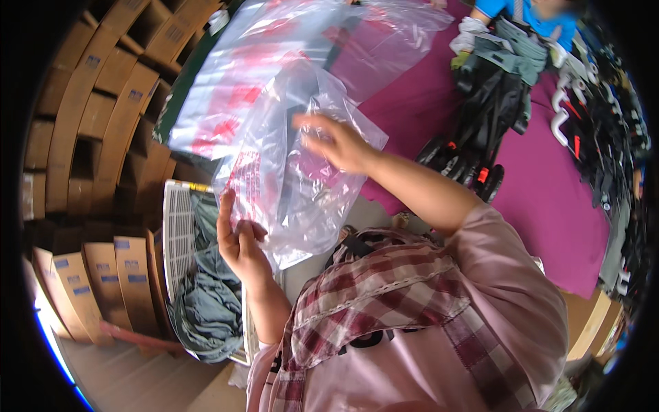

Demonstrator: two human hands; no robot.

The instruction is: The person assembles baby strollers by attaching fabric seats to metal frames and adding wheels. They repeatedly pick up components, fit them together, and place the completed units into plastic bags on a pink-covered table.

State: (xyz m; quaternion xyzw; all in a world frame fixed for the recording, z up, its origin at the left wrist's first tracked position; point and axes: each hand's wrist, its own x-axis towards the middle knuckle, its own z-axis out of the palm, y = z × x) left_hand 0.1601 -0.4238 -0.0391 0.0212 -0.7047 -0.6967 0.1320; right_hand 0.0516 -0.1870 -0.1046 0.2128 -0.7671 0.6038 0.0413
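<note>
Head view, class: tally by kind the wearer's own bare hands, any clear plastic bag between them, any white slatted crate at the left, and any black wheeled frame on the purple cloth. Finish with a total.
Wearer's hands (left hand, right hand): 2
Clear plastic bag: 1
White slatted crate: 1
Black wheeled frame: 1
Total: 5

Bare purple cloth (546, 213) right of the stroller (484, 110) leaving room to pass, another bare stretch between stroller and bag (326, 196), right forearm (429, 189) crossing its near end, crate (180, 237) blocking low left, cartons (113, 103) beyond.
</note>
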